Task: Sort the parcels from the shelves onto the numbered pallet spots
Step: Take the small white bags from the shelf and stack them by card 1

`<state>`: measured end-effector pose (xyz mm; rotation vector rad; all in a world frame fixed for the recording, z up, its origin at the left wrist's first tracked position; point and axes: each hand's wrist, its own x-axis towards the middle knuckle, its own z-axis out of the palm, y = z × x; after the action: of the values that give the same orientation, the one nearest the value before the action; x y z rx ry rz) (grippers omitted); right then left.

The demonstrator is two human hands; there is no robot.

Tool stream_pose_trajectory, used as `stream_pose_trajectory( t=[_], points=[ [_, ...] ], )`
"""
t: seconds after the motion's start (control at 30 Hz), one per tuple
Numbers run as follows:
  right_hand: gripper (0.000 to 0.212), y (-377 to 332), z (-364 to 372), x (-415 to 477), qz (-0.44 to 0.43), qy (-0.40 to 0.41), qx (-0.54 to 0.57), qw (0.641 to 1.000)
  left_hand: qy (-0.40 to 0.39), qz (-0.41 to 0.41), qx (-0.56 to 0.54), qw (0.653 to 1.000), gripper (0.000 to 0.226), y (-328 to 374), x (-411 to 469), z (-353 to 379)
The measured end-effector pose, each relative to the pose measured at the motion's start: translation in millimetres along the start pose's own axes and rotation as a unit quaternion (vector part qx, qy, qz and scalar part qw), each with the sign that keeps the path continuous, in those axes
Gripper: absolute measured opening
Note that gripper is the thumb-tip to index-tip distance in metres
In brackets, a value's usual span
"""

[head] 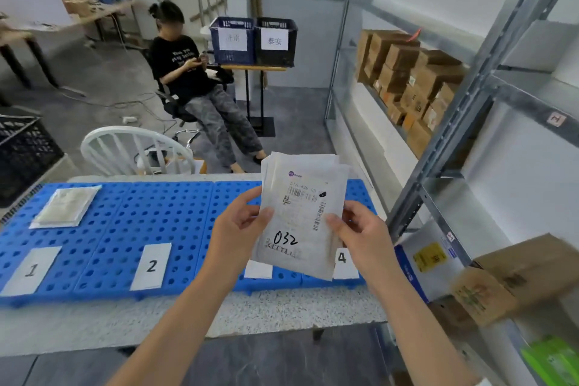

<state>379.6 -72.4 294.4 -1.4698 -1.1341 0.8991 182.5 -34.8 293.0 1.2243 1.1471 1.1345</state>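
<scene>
Both hands are raised at centre frame: the left hand [241, 224] pinches the left edge of a stack of flat white parcels [302, 197] and the right hand [360, 230] pinches the right edge, thumbs on its face. Behind them the blue pallet [125, 229] spans the lower left. The stack is held over the pallet's right end, covering part of sheet 4 [343, 260]. Its long axis runs up the frame, top leaning slightly right, with "032" upright near the bottom. A lone flat parcel [65, 207] lies beyond sheet 1 [31, 269].

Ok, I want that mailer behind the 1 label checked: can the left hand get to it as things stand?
Probably not yet: the left hand pinches the 032 mailer stack, shared with the right hand. The flat mailer lies uncovered on the blue pallet, nothing between.
</scene>
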Motion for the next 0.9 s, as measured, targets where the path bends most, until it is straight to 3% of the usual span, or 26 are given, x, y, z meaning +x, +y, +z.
stream_pose_trajectory(
  t=[0.37,0.67,0.9],
  points=[
    [0.004,-45.9,208.2,-8.1,-0.003,-0.084,0.013,0.996,0.123,0.012,-0.031,0.992,0.030,2.8,-14.9,-198.4],
    [0.019,-64.2,400.7,-32.5,0.002,-0.179,0.041,0.983,0.203,-0.002,-0.016,0.979,0.030,-16.1,-28.2,-386.4],
    [0.039,-59.6,489.5,-39.9,-0.009,-0.208,0.018,0.978,0.233,-0.014,0.006,0.972,0.033,-28.3,-22.9,-471.4]
  ],
)
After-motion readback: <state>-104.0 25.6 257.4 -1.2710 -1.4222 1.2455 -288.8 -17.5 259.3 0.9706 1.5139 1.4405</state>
